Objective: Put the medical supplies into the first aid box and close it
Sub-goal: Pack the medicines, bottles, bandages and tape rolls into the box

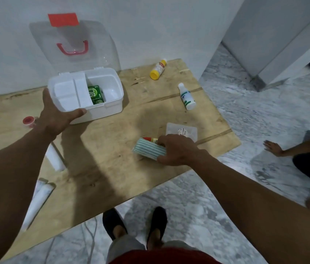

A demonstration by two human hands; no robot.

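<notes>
I see L hand (pixel 55 115) gripping first aid box (pixel 108 109) corner, R hand (pixel 177 149) holding striped pack (pixel 148 150) nr counter (pixel 112 168) front edge.

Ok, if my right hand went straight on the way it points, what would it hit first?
Past the striped packet it grips, the right hand would likely meet the first aid box by the left hand; depth unclear.
</notes>
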